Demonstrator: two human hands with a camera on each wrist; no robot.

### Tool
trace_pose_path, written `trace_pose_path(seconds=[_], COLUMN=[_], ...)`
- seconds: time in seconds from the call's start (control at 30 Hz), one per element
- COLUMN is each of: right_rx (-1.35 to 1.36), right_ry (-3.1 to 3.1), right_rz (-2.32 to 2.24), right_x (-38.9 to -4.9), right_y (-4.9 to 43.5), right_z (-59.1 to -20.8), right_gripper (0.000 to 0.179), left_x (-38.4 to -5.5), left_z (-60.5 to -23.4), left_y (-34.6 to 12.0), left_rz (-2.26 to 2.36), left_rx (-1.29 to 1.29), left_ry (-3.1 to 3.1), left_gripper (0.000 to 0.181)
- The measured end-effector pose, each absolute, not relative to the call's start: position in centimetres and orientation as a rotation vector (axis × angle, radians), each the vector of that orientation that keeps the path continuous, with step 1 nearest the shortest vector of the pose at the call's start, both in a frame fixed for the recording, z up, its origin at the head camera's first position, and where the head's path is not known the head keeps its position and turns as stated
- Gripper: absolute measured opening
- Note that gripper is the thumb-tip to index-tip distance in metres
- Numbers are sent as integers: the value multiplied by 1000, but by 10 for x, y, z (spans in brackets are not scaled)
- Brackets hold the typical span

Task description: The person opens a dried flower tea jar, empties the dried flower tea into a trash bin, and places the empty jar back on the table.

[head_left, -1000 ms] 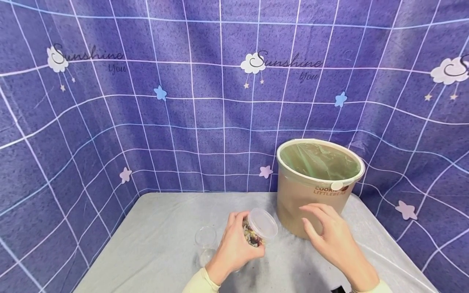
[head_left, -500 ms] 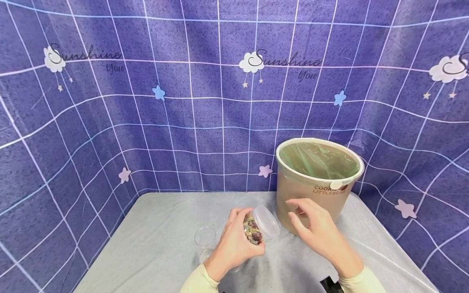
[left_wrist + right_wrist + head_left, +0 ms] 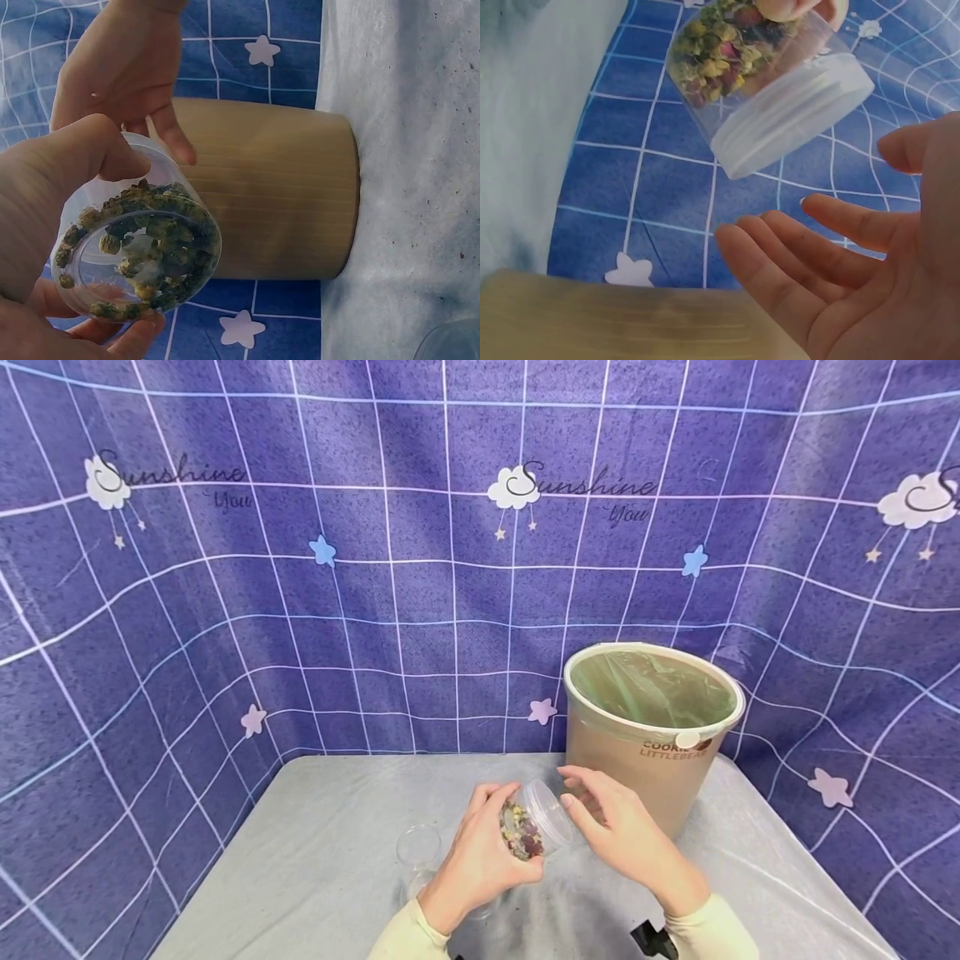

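Observation:
My left hand [image 3: 483, 852] grips a clear plastic jar [image 3: 727, 56] of dried flowers [image 3: 161, 240], its fingers and thumb around the sides. The jar is tilted, and its frosted screw lid [image 3: 795, 112] points right toward my other hand. Yellow, green and dark red blossoms show through the wall. My right hand [image 3: 622, 835] hovers just right of the lid with fingers spread and relaxed, holding nothing. In the right wrist view a gap shows between its fingertips [image 3: 731, 240] and the lid.
A beige bucket [image 3: 622, 768] lined with a green bag [image 3: 652, 689] stands behind my right hand. Clear empty-looking containers [image 3: 418, 845] sit on the grey-covered table [image 3: 322, 827], left of my left forearm. A purple grid-patterned curtain [image 3: 420, 585] encloses the back and sides.
My right hand has moved left, from in front of the bucket to close beside the jar's lid. My left hand has tipped the jar further to the right.

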State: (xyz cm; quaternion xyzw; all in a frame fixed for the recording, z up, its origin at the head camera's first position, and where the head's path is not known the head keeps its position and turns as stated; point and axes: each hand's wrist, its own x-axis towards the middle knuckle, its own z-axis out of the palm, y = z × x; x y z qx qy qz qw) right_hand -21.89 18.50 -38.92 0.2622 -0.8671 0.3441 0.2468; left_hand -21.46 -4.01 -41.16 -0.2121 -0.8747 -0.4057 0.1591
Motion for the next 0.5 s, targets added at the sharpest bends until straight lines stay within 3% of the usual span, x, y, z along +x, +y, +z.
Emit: trace_pose_path(seconds=[0.5], right_rx=[656], right_ry=[-2499], right_rz=[949], right_x=[-224], right_y=[176], right_z=[-404], right_gripper=[49], left_x=[-221], left_z=[-416], left_y=[-38], left_rz=[-1055], left_rx=[-649], left_ry=[-2493], left_gripper=[99])
